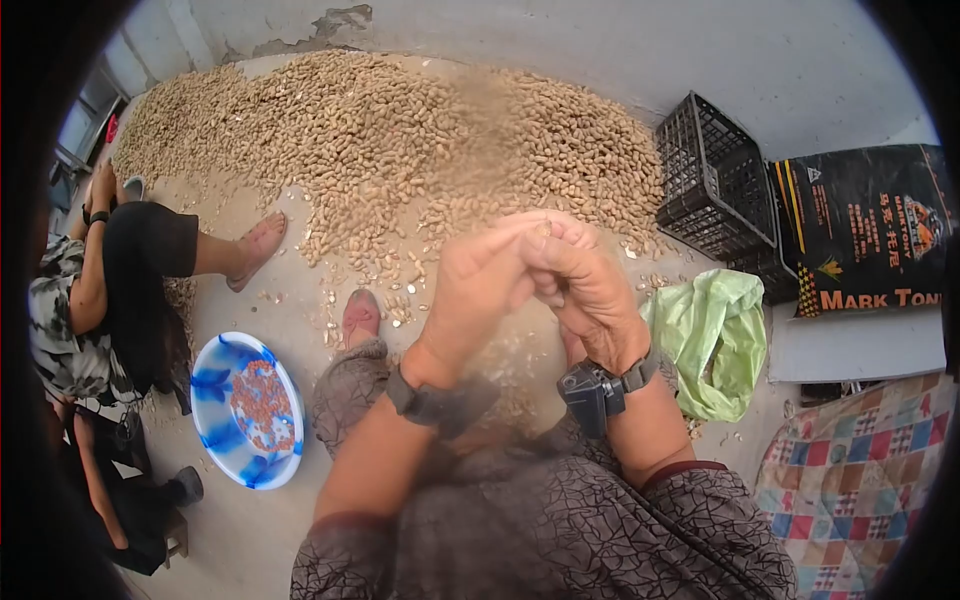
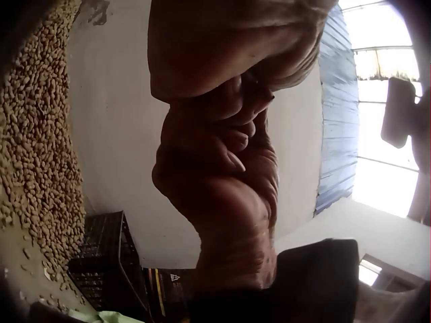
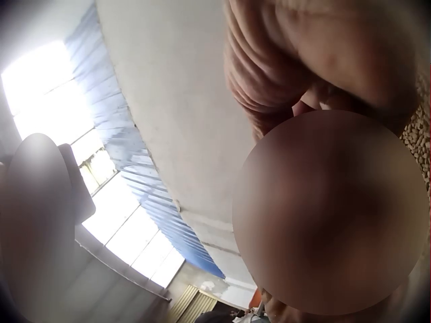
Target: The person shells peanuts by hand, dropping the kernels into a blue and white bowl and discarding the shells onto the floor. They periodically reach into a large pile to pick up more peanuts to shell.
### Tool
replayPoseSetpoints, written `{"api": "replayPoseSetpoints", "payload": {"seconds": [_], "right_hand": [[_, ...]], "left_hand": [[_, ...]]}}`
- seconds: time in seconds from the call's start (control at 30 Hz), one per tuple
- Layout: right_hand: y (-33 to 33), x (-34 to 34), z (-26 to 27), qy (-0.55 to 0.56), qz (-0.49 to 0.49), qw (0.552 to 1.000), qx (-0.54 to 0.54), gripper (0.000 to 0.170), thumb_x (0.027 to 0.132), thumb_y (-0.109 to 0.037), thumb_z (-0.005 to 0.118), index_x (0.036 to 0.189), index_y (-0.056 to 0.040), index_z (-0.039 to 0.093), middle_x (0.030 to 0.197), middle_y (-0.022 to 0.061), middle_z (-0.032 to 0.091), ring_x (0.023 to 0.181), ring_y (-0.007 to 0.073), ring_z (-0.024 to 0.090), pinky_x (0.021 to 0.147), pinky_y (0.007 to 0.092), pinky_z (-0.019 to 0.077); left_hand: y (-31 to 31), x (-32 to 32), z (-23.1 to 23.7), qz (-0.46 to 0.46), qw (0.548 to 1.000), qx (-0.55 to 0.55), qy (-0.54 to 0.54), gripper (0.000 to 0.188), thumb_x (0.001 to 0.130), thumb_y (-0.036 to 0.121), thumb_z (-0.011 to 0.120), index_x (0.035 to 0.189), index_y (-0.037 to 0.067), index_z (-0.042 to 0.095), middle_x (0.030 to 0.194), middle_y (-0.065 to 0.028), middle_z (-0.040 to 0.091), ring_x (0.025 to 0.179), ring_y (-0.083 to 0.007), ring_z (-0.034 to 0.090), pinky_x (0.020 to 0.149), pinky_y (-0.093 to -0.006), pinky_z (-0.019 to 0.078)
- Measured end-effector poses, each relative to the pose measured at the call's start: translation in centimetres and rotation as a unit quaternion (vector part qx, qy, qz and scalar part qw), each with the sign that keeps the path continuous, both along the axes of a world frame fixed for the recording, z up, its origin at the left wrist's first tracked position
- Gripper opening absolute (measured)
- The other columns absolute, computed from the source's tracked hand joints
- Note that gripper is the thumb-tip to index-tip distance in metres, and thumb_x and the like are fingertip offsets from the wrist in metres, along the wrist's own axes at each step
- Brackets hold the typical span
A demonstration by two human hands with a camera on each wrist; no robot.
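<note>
Both hands meet in front of the chest in the head view, the left hand [image 1: 470, 285] and the right hand [image 1: 595, 290] with curled fingers touching. Between the fingertips they pinch a small yellowish-brown thing, apparently a peanut [image 1: 545, 229], mostly covered by the fingers. In the left wrist view the left hand [image 2: 229, 50] is above and the right hand [image 2: 222, 178] below, their fingertips together. The right hand [image 3: 323, 50] fills the upper right of the right wrist view; a round blur hides what lies below it.
Unshelled peanuts [image 1: 380, 130] lie heaped along the wall. A blue-white basin [image 1: 212, 400] with reddish kernels stands at left near two seated people. At right are a black crate [image 1: 715, 170], a green bag [image 1: 705, 350], a black printed sack [image 1: 860, 230] and a patchwork cloth [image 1: 850, 480].
</note>
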State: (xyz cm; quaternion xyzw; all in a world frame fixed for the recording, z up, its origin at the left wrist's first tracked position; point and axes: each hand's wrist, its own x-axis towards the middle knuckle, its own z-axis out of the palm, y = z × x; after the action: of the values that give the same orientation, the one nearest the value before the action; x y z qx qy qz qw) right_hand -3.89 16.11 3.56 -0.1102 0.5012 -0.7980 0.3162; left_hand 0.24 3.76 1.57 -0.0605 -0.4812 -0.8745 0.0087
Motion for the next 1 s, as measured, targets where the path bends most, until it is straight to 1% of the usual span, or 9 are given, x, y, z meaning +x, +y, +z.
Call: {"api": "replayPoseSetpoints", "payload": {"seconds": [0.17,0.4,0.47,0.57,0.7,0.8,0.9,0.97,1.0], "right_hand": [[-0.2,0.4,0.6,-0.018,-0.015,1.000,-0.009,0.026,0.087,-0.013,0.057,0.102,0.0079,0.057,0.077,0.0071,0.062,0.053,0.0097,0.058,0.043,0.0148,0.0340],[-0.6,-0.1,0.1,-0.008,-0.038,0.999,0.000,0.026,0.086,-0.016,0.059,0.098,0.0071,0.059,0.071,0.0039,0.061,0.047,0.0033,0.045,0.042,0.0140,0.0316],[-0.7,-0.2,-0.4,0.005,-0.037,0.999,0.000,0.027,0.085,-0.018,0.060,0.097,0.0062,0.059,0.069,0.0023,0.060,0.047,0.0023,0.043,0.042,0.0141,0.0307],[-1.0,0.0,-0.8,-0.016,-0.053,0.998,0.033,0.027,0.085,-0.023,0.062,0.094,0.0021,0.061,0.066,-0.0002,0.057,0.048,0.0015,0.043,0.041,0.0150,0.0287],[-0.9,-0.4,-0.4,0.100,-0.142,0.973,0.152,0.022,0.084,-0.025,0.062,0.079,-0.0030,0.063,0.060,-0.0035,0.052,0.046,0.0016,0.038,0.040,0.0167,0.0247],[-0.6,-0.5,-0.4,0.126,-0.150,0.961,0.198,0.023,0.083,-0.024,0.062,0.073,-0.0038,0.062,0.056,-0.0054,0.048,0.045,0.0018,0.035,0.040,0.0174,0.0223],[-0.6,-0.7,-0.7,0.084,-0.124,0.975,0.165,0.023,0.082,-0.023,0.063,0.071,-0.0030,0.062,0.054,-0.0063,0.045,0.044,0.0016,0.033,0.040,0.0179,0.0208],[-0.6,-0.7,-0.9,0.062,-0.106,0.983,0.139,0.023,0.082,-0.023,0.063,0.072,-0.0024,0.062,0.054,-0.0063,0.045,0.044,0.0015,0.032,0.040,0.0180,0.0204],[-0.5,-0.7,-0.8,0.047,-0.102,0.986,0.126,0.018,0.082,-0.018,0.062,0.078,-0.0010,0.062,0.060,-0.0018,0.051,0.044,0.0012,0.034,0.038,0.0168,0.0216]], "left_hand": [[0.0,0.5,0.4,0.011,1.000,0.001,-0.023,0.029,0.087,0.006,0.043,0.109,-0.009,0.056,0.068,-0.0031,0.056,0.050,-0.0035,0.039,0.048,-0.0163,0.0323],[0.0,0.3,0.5,0.012,0.999,0.038,-0.033,0.022,0.090,0.010,0.044,0.096,-0.007,0.056,0.065,-0.0009,0.051,0.050,-0.0032,0.038,0.045,-0.0180,0.0283],[0.0,0.1,0.0,-0.002,0.995,0.098,-0.022,0.023,0.093,0.015,0.044,0.095,-0.005,0.056,0.067,-0.0006,0.051,0.050,-0.0024,0.037,0.045,-0.0167,0.0284],[0.0,-0.1,0.0,0.009,0.987,0.151,-0.054,0.025,0.094,0.018,0.045,0.098,-0.004,0.055,0.068,-0.0002,0.051,0.050,-0.0016,0.036,0.044,-0.0150,0.0283],[-0.7,-0.5,-1.4,0.055,0.986,0.149,-0.057,0.024,0.094,0.015,0.045,0.106,-0.004,0.054,0.068,0.0005,0.050,0.050,-0.0008,0.036,0.044,-0.0138,0.0285],[-1.3,-0.4,-1.4,0.071,0.990,0.109,-0.061,0.024,0.091,0.011,0.048,0.107,-0.003,0.059,0.068,0.0042,0.049,0.061,-0.0034,0.044,0.053,-0.0180,0.0344],[-1.0,-0.6,-1.7,0.120,0.991,0.016,-0.058,0.021,0.090,0.010,0.049,0.102,-0.003,0.062,0.067,0.0038,0.050,0.061,-0.0029,0.042,0.053,-0.0180,0.0337],[-0.7,-0.8,-2.2,0.188,0.980,-0.059,-0.017,0.021,0.090,0.010,0.049,0.100,-0.003,0.063,0.062,0.0029,0.049,0.050,-0.0012,0.035,0.045,-0.0167,0.0271],[-0.6,-0.7,-2.1,0.188,0.980,-0.059,-0.017,0.021,0.090,0.010,0.049,0.100,-0.003,0.063,0.062,0.0029,0.049,0.050,-0.0012,0.035,0.045,-0.0167,0.0271]]}}
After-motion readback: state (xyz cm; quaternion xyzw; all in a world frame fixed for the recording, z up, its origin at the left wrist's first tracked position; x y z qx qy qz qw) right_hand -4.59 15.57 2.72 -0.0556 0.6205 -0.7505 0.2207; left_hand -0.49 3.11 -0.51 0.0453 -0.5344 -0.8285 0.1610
